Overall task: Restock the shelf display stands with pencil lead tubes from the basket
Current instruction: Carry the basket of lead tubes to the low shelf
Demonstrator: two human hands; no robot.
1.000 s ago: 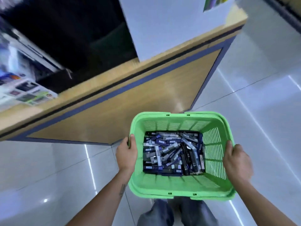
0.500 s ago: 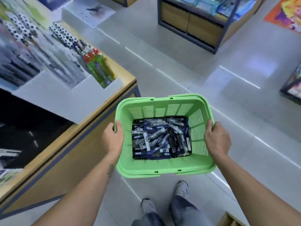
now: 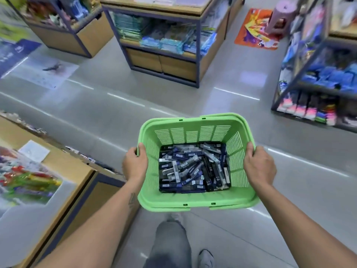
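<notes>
I carry a green plastic basket [image 3: 195,199] in front of me above the floor. Its bottom is covered with several pencil lead tubes [image 3: 193,168], dark blue, black and clear, lying jumbled. My left hand [image 3: 135,163] grips the basket's left rim, thumb over the edge. My right hand [image 3: 258,165] grips the right rim the same way. No shelf display stand for the tubes is recognisable in this blurred view.
A wooden counter [image 3: 63,182] with colourful goods stands at my lower left. A shelf unit [image 3: 166,41] with blue packs faces me across the grey aisle floor. Another rack [image 3: 316,74] stands at the right. An orange mat [image 3: 257,29] and a pink stool [image 3: 280,16] lie beyond.
My view has swung away from the counter toward the open aisle while both hands keep their grip on the basket. The far shelves have come into sight.
</notes>
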